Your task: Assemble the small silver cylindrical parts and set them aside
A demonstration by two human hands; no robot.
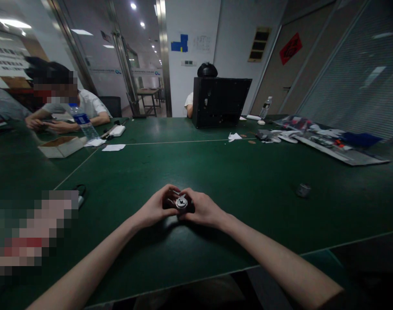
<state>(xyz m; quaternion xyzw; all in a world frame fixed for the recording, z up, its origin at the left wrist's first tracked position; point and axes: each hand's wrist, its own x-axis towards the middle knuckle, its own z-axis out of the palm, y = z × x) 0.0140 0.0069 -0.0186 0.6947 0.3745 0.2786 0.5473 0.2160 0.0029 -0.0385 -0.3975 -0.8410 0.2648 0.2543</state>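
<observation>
Both hands grip a dark component with a silver metal hub [181, 203] at the near middle of the green bench [235, 172], the left hand [155, 208] and the right hand [204, 210] curled around it from either side, so that the hub stays exposed on top between them. To the right, well apart from the hands, a small metal cylinder [303, 190] lies on the bench. At the far left, an open cardboard box [62, 146] sits near a few white papers [113, 147]; its inside looks brown, but whether anything lies in it is too dim to tell. Just beyond stands a plastic water bottle with a blue label [82, 120], close to a seated co-worker's hands [59, 125]. A second clear bottle [266, 107] stands at the far right, near a heap of printed packaging [338, 146]. A black case [221, 102] stands upright at the far edge of the bench, with another person [190, 105] partly hidden behind it.
</observation>
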